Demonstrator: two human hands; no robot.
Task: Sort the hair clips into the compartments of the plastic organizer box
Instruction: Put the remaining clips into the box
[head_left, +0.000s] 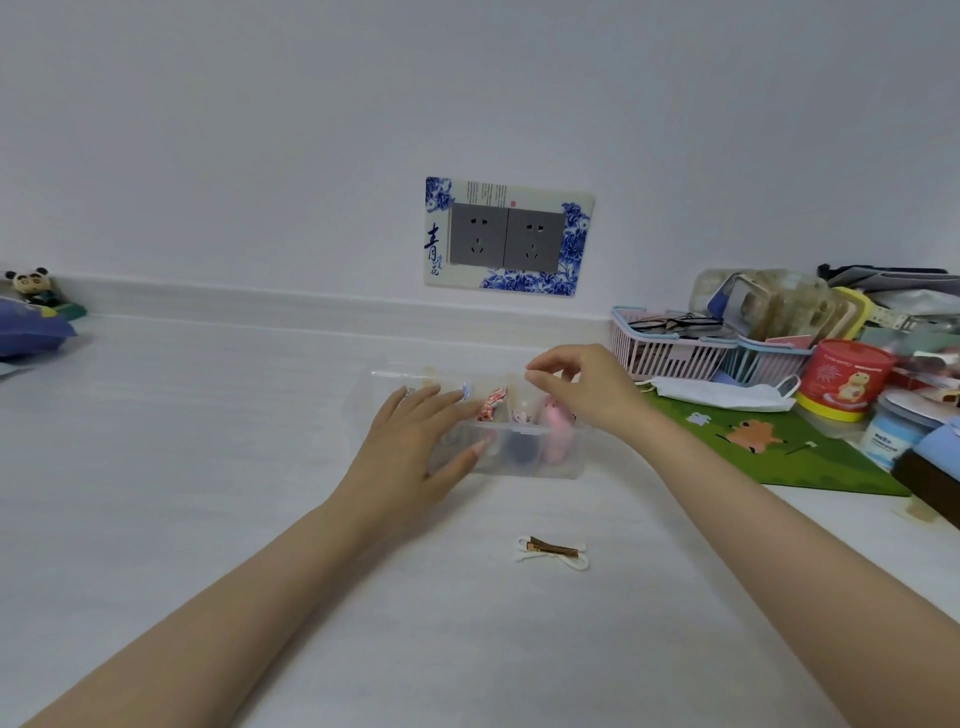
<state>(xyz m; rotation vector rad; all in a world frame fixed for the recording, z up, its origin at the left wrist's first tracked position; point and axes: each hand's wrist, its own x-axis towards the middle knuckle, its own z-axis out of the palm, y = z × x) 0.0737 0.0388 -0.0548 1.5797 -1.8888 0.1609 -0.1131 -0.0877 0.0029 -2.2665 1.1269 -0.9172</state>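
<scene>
Nearest the camera, between the two bare forearms, one bow clip (553, 554) with a brown metal bar and white cord loops lies on the white table (208, 467), well apart from the box and not yet sorted. Beyond it stands the clear box (524, 465), its dividers making several compartments. The left hand (410, 447) lies flat over the left part, fingers straight and slightly spread, thumb against the front wall, most likely to steady the light box while the other hand works. Inside, a red clip (491, 405) sits in a middle compartment, a small pink clip (519, 415) just beside it, and a large pink clip (553, 431) fills the right one; something dark shows through the front wall, too blurred to name. The right hand (587, 389) hovers above the right rear of the box with fingers curled and thumb and forefinger drawn together; whether they pinch anything I cannot tell. I judge the sorting nearly done, with the bow clip the next to go in. Farther right lie a green mat (779, 447), a face mask (722, 393), a pink basket (670, 356) and a red tin (844, 379). On the wall behind is a socket plate (509, 236).
</scene>
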